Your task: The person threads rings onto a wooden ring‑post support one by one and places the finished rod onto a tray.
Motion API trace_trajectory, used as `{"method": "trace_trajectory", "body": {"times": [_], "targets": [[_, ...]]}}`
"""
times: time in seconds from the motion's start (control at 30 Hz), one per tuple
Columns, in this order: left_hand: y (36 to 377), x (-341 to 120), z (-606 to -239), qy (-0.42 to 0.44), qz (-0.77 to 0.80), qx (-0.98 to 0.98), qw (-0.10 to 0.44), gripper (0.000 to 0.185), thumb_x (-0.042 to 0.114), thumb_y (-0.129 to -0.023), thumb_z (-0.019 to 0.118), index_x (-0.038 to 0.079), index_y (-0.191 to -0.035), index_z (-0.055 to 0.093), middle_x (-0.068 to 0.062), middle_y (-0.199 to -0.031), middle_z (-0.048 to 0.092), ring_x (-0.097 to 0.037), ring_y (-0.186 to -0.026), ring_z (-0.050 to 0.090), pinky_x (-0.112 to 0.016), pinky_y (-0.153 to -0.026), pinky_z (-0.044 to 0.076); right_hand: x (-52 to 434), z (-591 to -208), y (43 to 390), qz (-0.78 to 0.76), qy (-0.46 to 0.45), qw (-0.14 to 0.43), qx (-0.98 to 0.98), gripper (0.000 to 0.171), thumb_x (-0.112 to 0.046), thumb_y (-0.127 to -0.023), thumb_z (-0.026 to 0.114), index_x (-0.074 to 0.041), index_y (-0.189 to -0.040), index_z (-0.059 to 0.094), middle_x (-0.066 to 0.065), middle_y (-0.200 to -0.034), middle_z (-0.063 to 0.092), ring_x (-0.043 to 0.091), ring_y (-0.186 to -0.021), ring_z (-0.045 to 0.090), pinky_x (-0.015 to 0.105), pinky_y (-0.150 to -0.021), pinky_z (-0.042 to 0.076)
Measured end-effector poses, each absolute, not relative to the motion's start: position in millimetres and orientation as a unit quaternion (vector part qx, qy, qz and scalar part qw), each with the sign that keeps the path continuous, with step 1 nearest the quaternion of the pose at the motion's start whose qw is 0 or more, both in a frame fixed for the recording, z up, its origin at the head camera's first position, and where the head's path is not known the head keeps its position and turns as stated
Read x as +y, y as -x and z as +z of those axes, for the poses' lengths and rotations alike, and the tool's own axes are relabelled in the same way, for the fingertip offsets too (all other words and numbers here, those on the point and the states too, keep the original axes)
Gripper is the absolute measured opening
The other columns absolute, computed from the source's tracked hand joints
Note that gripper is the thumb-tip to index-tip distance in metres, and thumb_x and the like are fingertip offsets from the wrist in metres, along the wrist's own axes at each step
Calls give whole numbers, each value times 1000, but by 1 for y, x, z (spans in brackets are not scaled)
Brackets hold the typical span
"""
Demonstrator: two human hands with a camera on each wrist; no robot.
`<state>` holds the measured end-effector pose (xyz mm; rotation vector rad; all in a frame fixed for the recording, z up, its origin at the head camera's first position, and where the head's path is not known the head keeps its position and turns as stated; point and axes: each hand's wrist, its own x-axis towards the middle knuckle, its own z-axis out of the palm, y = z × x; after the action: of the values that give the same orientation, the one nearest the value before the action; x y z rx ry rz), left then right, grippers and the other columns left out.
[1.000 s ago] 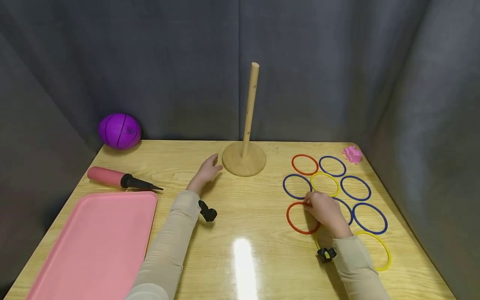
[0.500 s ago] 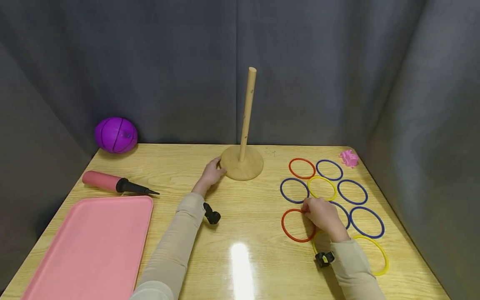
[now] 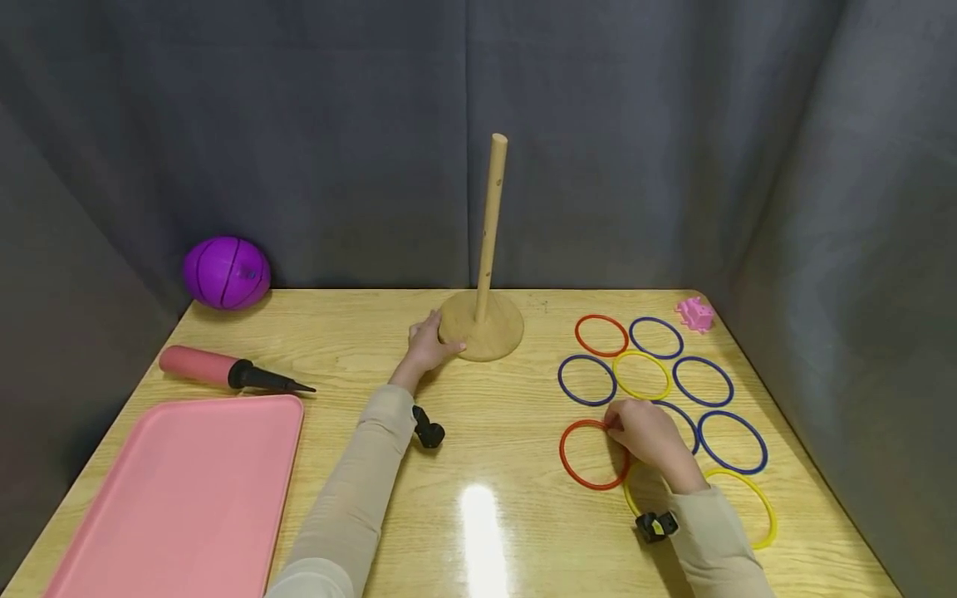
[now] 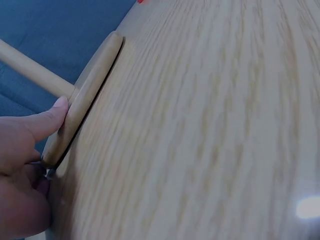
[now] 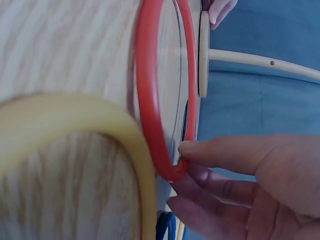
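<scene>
At the back middle of the table stands a wooden peg stand, a tall post (image 3: 489, 224) on a round base (image 3: 497, 336). My left hand (image 3: 428, 346) grips the left edge of that base. In the left wrist view its thumb (image 4: 47, 122) lies over the top near the post, with the other fingers at the rim and partly hidden. To the right, my right hand (image 3: 649, 430) pinches the nearest red ring (image 3: 562, 453) at its far right side. Thumb and fingers meet on the red ring (image 5: 148, 85) in the right wrist view.
Several blue, yellow and red rings lie around the right hand, including a yellow ring (image 3: 771, 507). A pink toy (image 3: 696, 315) sits at the back right corner. At left are a pink tray (image 3: 187, 490), a hand pump (image 3: 198, 365) and a purple ball (image 3: 227, 273).
My left hand has moved right onto the stand's base and taken hold of it. My right hand stays at the red ring, which has shifted slightly.
</scene>
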<state>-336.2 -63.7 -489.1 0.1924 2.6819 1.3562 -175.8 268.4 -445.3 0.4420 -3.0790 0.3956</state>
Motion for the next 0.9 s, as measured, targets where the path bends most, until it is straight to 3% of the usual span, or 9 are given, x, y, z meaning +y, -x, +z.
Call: {"method": "trace_trajectory", "body": {"times": [0.63, 0.9], "targets": [[329, -63, -485, -74, 416, 902, 88, 89, 25, -90, 69, -3, -154, 13, -20, -161, 16, -37, -149, 9, -46, -122, 13, 273, -446, 167, 210, -128, -3, -969, 6, 1, -82, 72, -5, -81, 68, 3, -74, 66, 9, -66, 55, 20, -54, 44], [328, -67, -480, -91, 413, 898, 117, 86, 24, -92, 66, 3, -155, 13, -18, -162, 13, -38, -148, 7, -49, -122, 13, 276, -446, 164, 219, -119, -3, -968, 6, -1, -83, 71, -6, -84, 69, 3, -76, 67, 10, -69, 58, 20, -56, 45]]}}
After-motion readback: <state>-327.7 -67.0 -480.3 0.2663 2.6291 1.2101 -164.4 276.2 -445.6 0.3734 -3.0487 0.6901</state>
